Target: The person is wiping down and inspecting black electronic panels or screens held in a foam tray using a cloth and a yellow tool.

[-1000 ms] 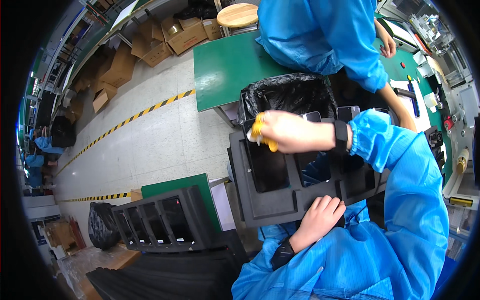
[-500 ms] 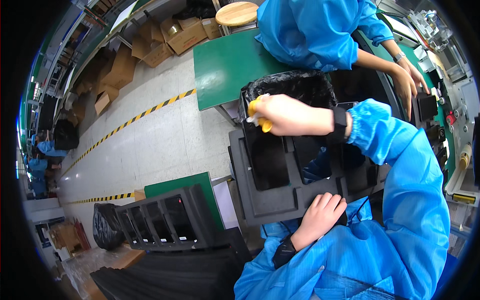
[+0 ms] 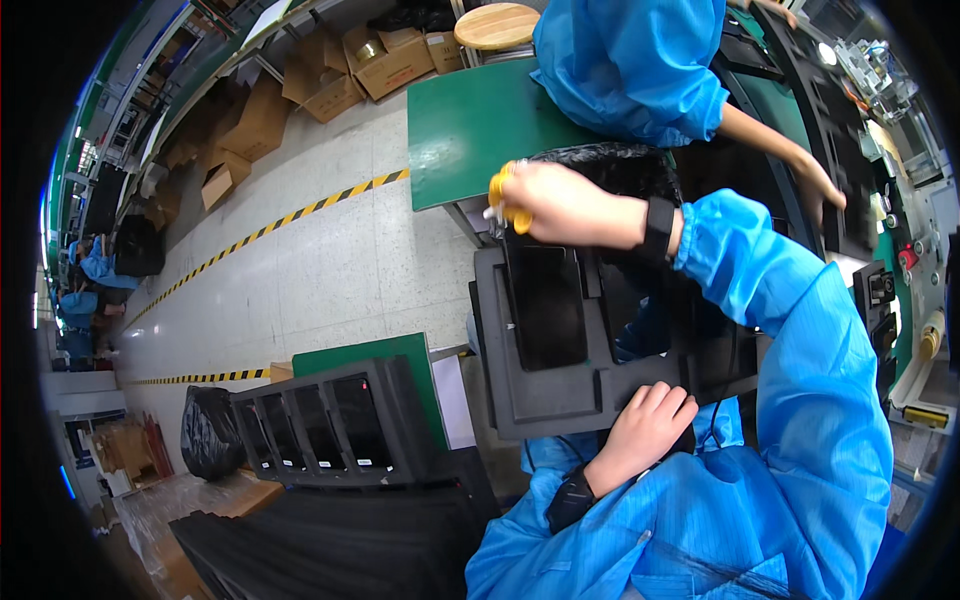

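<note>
A black foam tray (image 3: pixel 550 400) with flat dark screen panels in its slots lies in front of me. My left hand (image 3: pixel 645 435) rests at its near edge, fingers curled over the rim. My right hand (image 3: pixel 575 203) is raised over the tray's far left part, closed around a small yellow and whitish object (image 3: pixel 512 200) whose kind I cannot make out. Below that hand is one panel (image 3: pixel 548 310); another panel (image 3: pixel 638 320) lies to its right, partly under my forearm. Black bands circle both my wrists.
Left, another black tray (image 3: pixel 385 470) of several panels leans upright near stacked black trays (image 3: pixel 340 545). A green table (image 3: pixel 460 130) and black bin liner (image 3: pixel 610 155) stand beyond. A co-worker in a blue smock (image 3: pixel 630 70) reaches toward the right-hand bench. Cartons (image 3: pixel 385 60) sit far left.
My right hand has shifted left and farther away with the yellow object, while my left hand stays at the tray edge. The co-worker's hands have moved apart. The view has shifted slightly.
</note>
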Available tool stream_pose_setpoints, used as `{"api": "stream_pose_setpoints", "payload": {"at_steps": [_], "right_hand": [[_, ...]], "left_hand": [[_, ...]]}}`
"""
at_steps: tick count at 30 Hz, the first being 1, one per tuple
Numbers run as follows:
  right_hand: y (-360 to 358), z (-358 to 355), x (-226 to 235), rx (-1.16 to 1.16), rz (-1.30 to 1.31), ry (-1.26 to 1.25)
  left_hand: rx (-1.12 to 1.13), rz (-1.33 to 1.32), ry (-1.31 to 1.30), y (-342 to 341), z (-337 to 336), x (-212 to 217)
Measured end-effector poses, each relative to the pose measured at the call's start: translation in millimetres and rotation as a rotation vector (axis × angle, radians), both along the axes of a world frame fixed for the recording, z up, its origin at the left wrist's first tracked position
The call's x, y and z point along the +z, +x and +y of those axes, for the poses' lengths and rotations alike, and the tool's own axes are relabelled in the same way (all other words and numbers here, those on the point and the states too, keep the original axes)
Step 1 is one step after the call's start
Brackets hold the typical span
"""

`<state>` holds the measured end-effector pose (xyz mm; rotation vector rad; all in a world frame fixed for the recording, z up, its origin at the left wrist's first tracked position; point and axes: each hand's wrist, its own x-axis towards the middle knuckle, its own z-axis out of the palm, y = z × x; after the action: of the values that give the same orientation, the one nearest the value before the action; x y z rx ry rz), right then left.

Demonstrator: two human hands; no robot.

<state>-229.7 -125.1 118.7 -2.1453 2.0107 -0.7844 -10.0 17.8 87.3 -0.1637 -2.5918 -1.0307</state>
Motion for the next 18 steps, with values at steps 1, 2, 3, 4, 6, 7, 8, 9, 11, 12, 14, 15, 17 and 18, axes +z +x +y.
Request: {"api": "stream_pose_setpoints", "payload": {"at_steps": [1,2,3,4,6,7,8,9,11,12,14,15,17,18], "right_hand": [[2,1,5,0.004,-0.002,-0.003],[5,5,12,-0.007,-0.048,0.013],[8,13,17,-0.024,-0.089,0.029],[13,25,16,0.023,-0.118,-0.004],[36,56,26,0.095,-0.111,0.096],[44,74,23,0.148,-0.102,0.141],[54,86,17,0.19,-0.101,0.216],[67,93,15,0.236,-0.115,0.248],[74,93,8,0.289,-0.137,0.277],[72,87,3,0.307,-0.073,0.197],[59,61,-4,0.244,0.024,0.053],[42,43,-6,0.185,0.037,-0.031],[10,5,-4,-0.007,-0.03,0.013],[0,-3,3,-0.075,-0.001,-0.038]], "left_hand": [[0.001,0.005,0.004,0,-1,-1],[0.003,0.004,0.002,1,-2,-3],[0.008,0.01,0.001,1,-1,-3],[0.012,0.015,0.003,1,-1,-3],[0.015,0.01,-0.013,3,-1,-2],[0.002,0.008,-0.029,1,0,-3],[0.001,0.007,-0.026,0,1,-3],[0.009,0.001,-0.034,1,0,-4],[0.022,-0.012,-0.043,2,-2,-5],[0.016,0.001,-0.043,1,-2,-3],[0.009,0.008,-0.044,0,-2,-2],[0.01,0.016,-0.033,-1,-1,-4],[0.014,0.024,-0.023,-1,1,-4],[0.012,0.021,-0.017,0,0,-5]]}}
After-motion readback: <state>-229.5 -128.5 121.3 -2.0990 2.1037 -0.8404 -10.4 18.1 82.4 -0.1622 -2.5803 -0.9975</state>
